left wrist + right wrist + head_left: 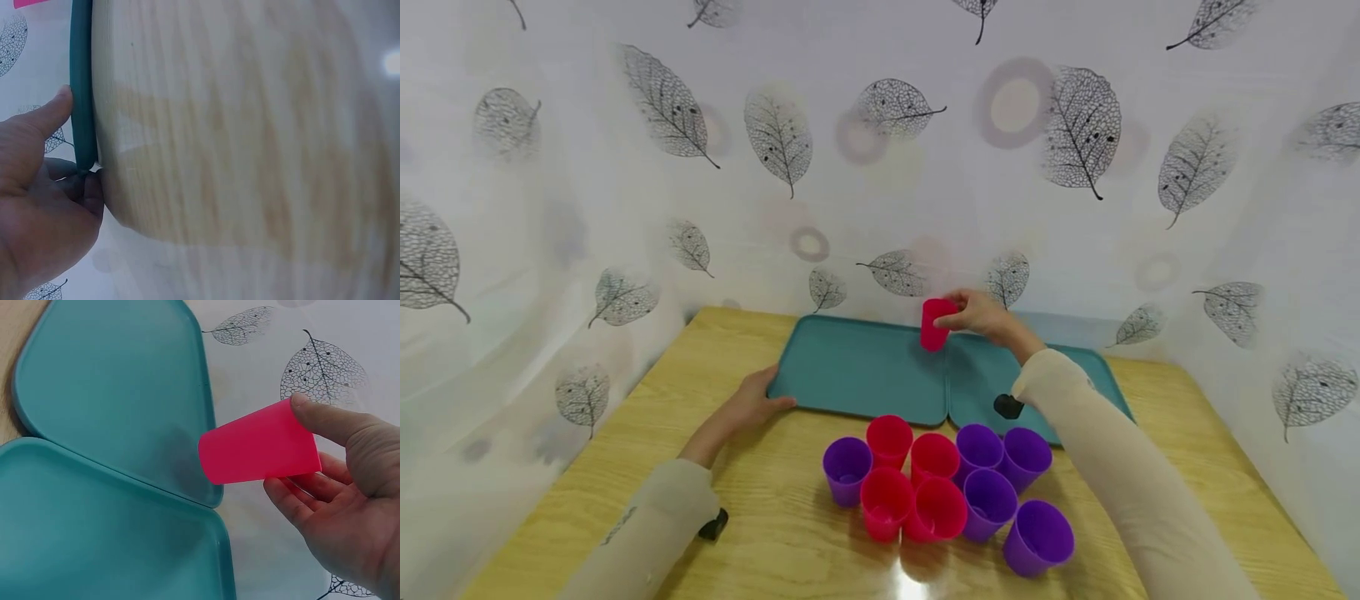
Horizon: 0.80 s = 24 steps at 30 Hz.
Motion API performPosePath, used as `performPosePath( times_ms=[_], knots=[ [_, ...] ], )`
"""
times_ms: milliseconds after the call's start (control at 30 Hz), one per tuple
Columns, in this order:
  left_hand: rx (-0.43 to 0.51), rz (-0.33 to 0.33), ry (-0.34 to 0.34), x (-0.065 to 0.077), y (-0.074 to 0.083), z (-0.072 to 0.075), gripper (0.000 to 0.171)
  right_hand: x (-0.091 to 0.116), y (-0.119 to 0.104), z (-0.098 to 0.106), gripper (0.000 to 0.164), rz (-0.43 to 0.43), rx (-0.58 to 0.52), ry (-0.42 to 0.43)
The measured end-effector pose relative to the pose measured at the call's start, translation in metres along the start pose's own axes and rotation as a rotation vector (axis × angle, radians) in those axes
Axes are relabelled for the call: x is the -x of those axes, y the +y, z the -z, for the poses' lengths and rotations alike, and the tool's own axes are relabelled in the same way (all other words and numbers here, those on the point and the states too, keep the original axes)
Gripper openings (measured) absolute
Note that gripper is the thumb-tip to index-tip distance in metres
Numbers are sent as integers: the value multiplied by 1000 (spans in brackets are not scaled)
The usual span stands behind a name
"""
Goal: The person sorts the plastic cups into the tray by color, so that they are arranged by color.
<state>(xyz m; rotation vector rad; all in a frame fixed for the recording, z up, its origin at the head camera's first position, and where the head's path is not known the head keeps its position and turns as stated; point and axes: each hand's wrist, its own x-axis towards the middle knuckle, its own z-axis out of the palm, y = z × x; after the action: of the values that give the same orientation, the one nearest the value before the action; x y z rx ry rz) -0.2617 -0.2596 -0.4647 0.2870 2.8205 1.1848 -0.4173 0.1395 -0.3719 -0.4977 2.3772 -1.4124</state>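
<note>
My right hand point(981, 315) holds a pinkish-red plastic cup point(934, 325) between thumb and fingers, above the back edge where two teal trays meet. In the right wrist view the cup point(262, 447) appears clear of the tray surface, with the thumb near its rim and fingers on its other side. My left hand point(756, 402) grips the front left corner of the left tray point(857, 367). Seen from the left wrist, the thumb lies against the tray edge point(82, 94) and curled fingers meet its corner. The right tray point(981, 379) is partly hidden behind my right arm.
In front of the trays, several red cups point(887, 496) stand bunched mouth-up on the wooden table point(775, 517). Several purple cups point(1037, 537) stand to their right, and one purple cup point(847, 471) to their left. A leaf-patterned curtain point(865, 192) hangs behind the table.
</note>
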Motion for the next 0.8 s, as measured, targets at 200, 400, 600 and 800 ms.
performPosePath(
  times_ms=[200, 400, 600, 800],
  knots=[
    [7, -8, -9, 0, 0, -1, 79, -1, 1, -6, 64, -27, 4, -15],
    [9, 7, -12, -1, 1, 0, 80, -2, 2, -10, 66, -33, 7, -42],
    [-4, -18, -19, 1, 3, 1, 78, -5, 6, -12, 67, -38, 18, -42],
    [-6, -10, -33, 3, 3, 2, 79, -6, 7, -14, 72, -48, 39, -44]
  ],
)
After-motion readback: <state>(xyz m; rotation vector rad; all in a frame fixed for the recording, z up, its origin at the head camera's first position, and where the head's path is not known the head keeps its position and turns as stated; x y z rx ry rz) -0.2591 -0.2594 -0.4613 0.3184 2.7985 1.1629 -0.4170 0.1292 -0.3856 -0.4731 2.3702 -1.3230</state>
